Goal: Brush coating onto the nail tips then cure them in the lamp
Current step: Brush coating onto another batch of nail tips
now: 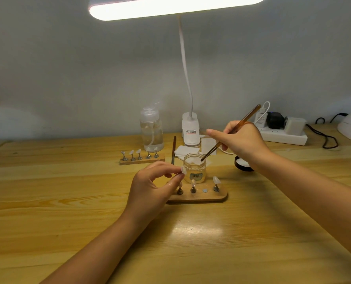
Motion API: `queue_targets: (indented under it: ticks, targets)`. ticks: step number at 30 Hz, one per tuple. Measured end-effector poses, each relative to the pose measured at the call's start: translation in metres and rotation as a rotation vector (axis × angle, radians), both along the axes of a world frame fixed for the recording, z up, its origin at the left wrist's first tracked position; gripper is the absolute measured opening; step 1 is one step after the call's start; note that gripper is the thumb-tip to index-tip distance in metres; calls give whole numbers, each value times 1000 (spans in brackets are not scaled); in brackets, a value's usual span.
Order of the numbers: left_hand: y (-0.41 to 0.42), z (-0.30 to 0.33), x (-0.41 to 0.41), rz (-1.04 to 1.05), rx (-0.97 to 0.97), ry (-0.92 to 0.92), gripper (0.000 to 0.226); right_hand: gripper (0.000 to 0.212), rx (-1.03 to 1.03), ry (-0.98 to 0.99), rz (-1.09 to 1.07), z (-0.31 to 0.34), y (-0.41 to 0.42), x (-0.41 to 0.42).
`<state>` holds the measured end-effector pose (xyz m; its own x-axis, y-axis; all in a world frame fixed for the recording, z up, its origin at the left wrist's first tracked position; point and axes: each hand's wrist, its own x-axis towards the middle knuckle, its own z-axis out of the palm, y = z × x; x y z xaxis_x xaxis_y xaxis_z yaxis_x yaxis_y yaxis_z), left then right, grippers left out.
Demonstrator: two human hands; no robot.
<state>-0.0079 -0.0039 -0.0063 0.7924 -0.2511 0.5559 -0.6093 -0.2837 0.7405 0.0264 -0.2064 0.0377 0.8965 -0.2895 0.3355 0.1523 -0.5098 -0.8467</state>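
— Wood, yellow and shiny, makes up the big table point(68, 201), and a plain pale wall point(68, 68) stands behind it. What lights it?

— The long white desk lamp point(174, 7) glows up top. Its bendy neck goes down to a white clip base point(190, 130) at the back of the table.

— What do the hands hold?

— The left hand point(150, 191) pinches a small clear nail tip point(183, 171) between thumb and fingertips. The other fingers curl loosely. It sits just beside the small glass jar of clear liquid point(194, 168). The right hand point(240, 140) grips a thin brown brush point(230, 133) like a pencil. The brush tip dips into the open top of the jar.

— Where are the other tips?

— The near brown wooden stand point(199, 196) is in front of the jar, with little metal holders and some clear tips on it. One round spot on it is bare. A second wooden stand point(141, 159) with five tips sits further back, near the clear plastic pump bottle point(151, 130).

— Anything else?

— White square pads point(184, 150) lie behind the jar. A black round lid point(242, 163) peeks out under the right wrist. A white power strip point(283, 136) with plugs is at the back right.

— Can you read any words?

— The jar has a small label and the clip base has red print, but both are too blurry to read.
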Motion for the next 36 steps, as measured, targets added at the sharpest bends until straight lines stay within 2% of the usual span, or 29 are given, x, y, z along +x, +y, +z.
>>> queue_targets:
  ticks: [6,12,14,18,24,28,36]
  targets:
    - [-1,0,1,7,5,1,26,31,36,-64,10,5,-7,-9]
    - [-1,-1,1,9,20,-15,30,26,217,-188,142,-5,4,-32]
    - [0,-1,1,11,21,-17,30,25,166,-273,191,-13,11,-41]
    - [-1,-2,2,19,25,-18,32,24,-76,-448,185,-37,18,-52]
    - [-1,-2,3,32,38,-34,32,39,-7,-570,254,-44,30,-60]
    - [-2,-2,2,29,48,-37,32,43,-95,-601,264,-45,35,-61]
    - [-1,-3,3,36,54,-29,24,48,-133,-607,258,-48,37,-62]
